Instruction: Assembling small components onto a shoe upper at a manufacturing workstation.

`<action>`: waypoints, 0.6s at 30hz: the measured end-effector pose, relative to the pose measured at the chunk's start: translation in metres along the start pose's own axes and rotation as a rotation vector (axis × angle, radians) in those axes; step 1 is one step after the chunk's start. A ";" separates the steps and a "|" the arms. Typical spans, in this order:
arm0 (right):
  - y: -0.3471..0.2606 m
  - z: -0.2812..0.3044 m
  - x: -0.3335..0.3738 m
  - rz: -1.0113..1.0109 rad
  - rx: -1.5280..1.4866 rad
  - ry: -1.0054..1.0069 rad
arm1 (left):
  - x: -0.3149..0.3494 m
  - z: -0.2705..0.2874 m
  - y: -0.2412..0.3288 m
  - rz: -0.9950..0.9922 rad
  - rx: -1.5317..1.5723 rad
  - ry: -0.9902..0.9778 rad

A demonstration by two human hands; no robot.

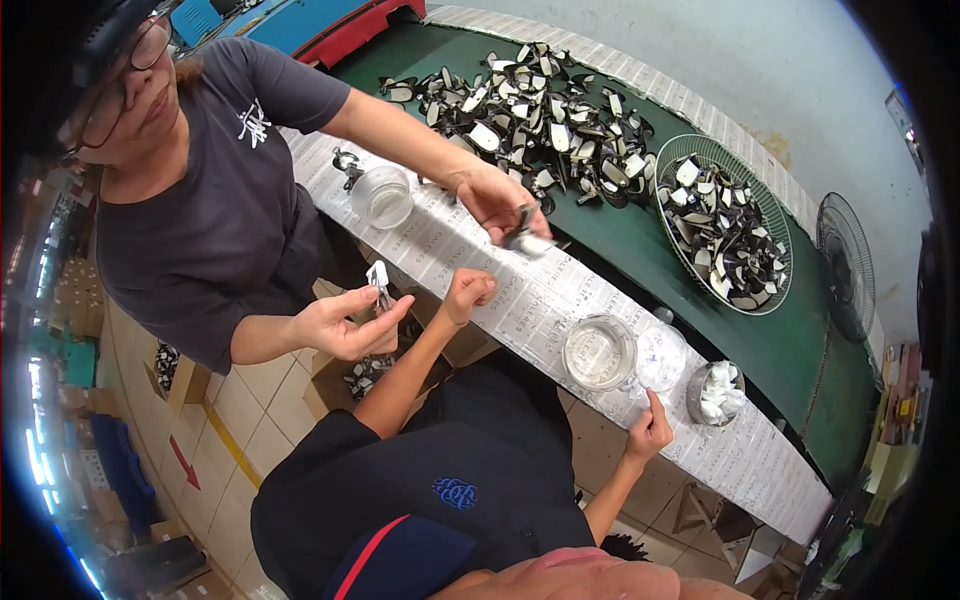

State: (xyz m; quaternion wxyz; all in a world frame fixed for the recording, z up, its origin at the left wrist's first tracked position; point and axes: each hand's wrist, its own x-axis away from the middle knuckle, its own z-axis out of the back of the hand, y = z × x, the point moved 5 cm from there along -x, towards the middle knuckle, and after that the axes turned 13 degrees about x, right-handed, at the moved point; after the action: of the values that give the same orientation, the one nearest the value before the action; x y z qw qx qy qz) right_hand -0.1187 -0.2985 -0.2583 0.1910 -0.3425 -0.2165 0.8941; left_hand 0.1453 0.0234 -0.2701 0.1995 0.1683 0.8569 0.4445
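Observation:
My left hand (pixel 468 293) is curled closed at the near edge of the work surface, and nothing shows in it. My right hand (pixel 650 430) has its index finger stretched out toward a piece of clear plastic, the other fingers bent; no held thing is visible. A clear round container (pixel 600 352) stands to the left of that fingertip. Right of the hand is a container of white pieces (pixel 718 392). To my left a co-worker holds a small white-and-metal piece (pixel 379 282) in one hand. Their other hand, over the table, holds a blurred dark-and-white piece (pixel 526 238).
A paper-covered table strip (pixel 475 235) borders a green conveyor belt (pixel 640 235). Black-and-white pieces (pixel 545 125) lie heaped on the belt. More fill a wire basket (pixel 725 232), beside a fan (pixel 846 250). Another clear container (pixel 383 197) stands before the co-worker.

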 end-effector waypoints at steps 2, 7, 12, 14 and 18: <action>0.000 0.001 -0.002 -0.011 0.019 -0.006 | 0.001 0.007 -0.006 0.002 0.046 0.049; -0.001 0.000 -0.003 -0.006 0.013 0.010 | 0.006 0.011 0.000 0.132 0.431 0.163; 0.000 0.000 -0.004 -0.022 0.025 0.000 | 0.036 -0.012 -0.021 0.296 1.056 0.171; 0.001 0.000 -0.003 -0.018 0.022 -0.006 | 0.044 -0.030 -0.027 0.467 0.961 0.017; -0.002 0.002 -0.004 -0.011 0.035 0.019 | 0.036 -0.037 -0.033 0.470 0.984 0.032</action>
State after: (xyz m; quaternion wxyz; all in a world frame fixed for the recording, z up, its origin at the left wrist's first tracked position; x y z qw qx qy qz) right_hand -0.1171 -0.2990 -0.2534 0.2040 -0.3465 -0.2010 0.8932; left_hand 0.0921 -0.0033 -0.2846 -0.0207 0.4220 0.9060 0.0263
